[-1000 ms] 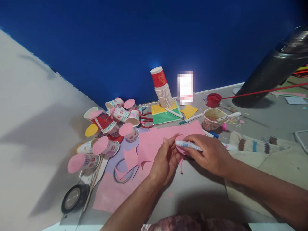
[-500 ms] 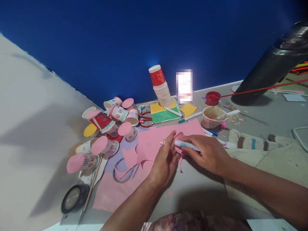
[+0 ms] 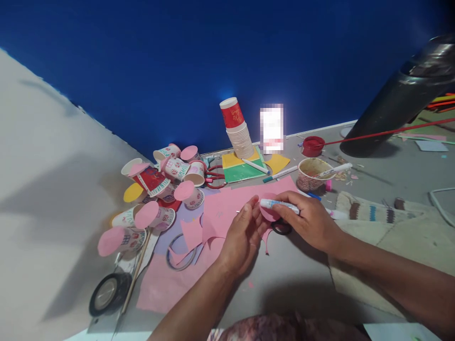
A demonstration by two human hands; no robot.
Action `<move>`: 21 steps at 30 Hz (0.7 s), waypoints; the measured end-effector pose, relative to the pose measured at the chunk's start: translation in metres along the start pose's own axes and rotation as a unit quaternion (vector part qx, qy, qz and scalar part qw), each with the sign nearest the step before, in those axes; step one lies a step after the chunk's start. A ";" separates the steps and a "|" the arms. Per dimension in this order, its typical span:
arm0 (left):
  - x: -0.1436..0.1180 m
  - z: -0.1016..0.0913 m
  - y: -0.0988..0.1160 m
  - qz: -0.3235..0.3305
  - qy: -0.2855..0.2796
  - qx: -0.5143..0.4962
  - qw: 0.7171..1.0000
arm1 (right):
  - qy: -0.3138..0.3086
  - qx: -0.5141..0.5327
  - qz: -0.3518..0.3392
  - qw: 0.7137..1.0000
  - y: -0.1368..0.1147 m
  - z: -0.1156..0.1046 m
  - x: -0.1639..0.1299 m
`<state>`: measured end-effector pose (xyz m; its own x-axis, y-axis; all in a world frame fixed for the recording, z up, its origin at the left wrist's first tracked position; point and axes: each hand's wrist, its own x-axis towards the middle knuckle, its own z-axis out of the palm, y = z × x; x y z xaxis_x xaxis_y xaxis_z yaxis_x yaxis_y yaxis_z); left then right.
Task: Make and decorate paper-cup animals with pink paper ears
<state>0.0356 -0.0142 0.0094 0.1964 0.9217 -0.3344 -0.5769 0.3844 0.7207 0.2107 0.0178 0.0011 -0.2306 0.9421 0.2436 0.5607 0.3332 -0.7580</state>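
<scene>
Grey tabletop against a deep blue wall. From left: a tape roll [image 3: 105, 294], tumbled paper cups [image 3: 167, 180] capped with pink discs, a pink paper sheet [image 3: 213, 227]. Left hand [image 3: 245, 232] pinches a pink disc [image 3: 269, 210]; right hand [image 3: 313, 220] grips a glue pen [image 3: 279, 204], now raised slightly, uncovering a dark ring [image 3: 281, 228].

A deep blue wall [image 3: 199, 61] fills the upper part of the view, brightest in a soft patch near its foot, where a pale strip runs along its base. Below it lies a smooth grey floor surface [image 3: 305, 279], speckled with small paper scraps. On the left a broad off-white panel [image 3: 46, 199] slopes across, crossed by soft shadows. At the upper right a thick black glossy cylinder [image 3: 398, 104] leans in diagonally and casts a shadow on the grey surface.
</scene>
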 end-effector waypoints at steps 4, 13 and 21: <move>0.001 0.001 -0.002 0.029 -0.006 0.152 0.988 | 0.015 0.044 0.012 0.999 0.000 -0.003 0.004; -0.001 0.000 0.002 0.118 0.086 0.424 0.894 | -0.018 0.070 0.026 0.997 -0.004 -0.003 0.001; -0.003 0.001 0.007 0.142 0.101 0.473 0.864 | -0.039 0.007 0.005 0.999 -0.003 0.000 -0.003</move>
<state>0.0315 -0.0138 0.0158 -0.0443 0.9948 -0.0920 0.3451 0.1017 0.9331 0.2100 0.0141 0.0024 -0.2860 0.9394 0.1891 0.5524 0.3229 -0.7685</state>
